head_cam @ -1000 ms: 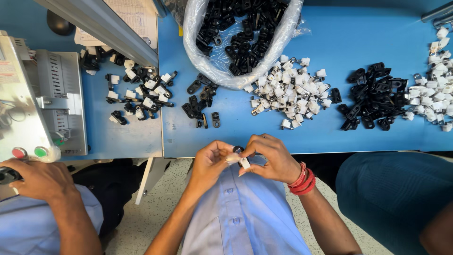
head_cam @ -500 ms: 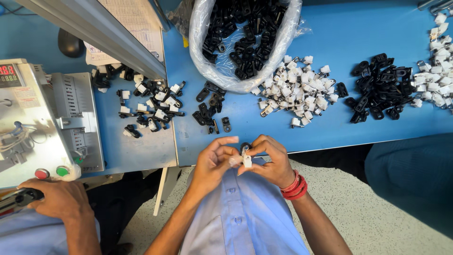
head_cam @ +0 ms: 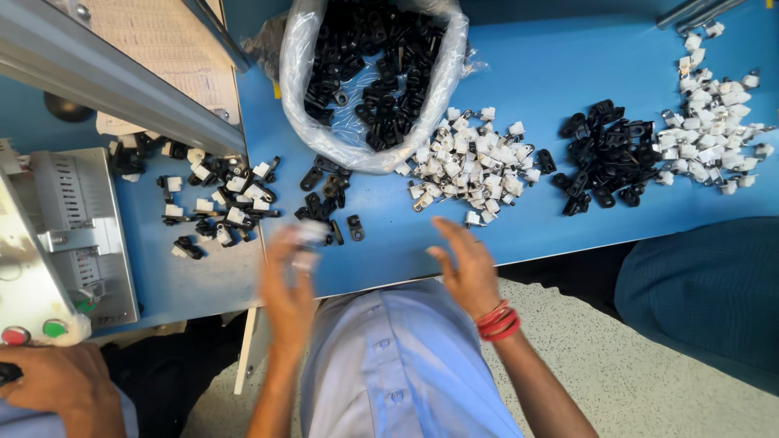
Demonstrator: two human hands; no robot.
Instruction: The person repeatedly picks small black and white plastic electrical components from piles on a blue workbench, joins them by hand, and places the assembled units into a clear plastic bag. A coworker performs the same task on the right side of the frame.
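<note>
Blur is smearing our left hand (head_cam: pixel 290 272) around a small white clip (head_cam: pixel 311 234), so we cannot tell its grip. Our right hand (head_cam: pixel 464 264) is hanging open, empty, beneath the white clips (head_cam: pixel 466 162).

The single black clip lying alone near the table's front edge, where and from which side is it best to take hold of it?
The single black clip lies flat on the blue table, apart from the small black pile to its left. Probably pinch its two long sides from above, coming from the front edge, where no other parts crowd it. The left hand is nearest.
</note>
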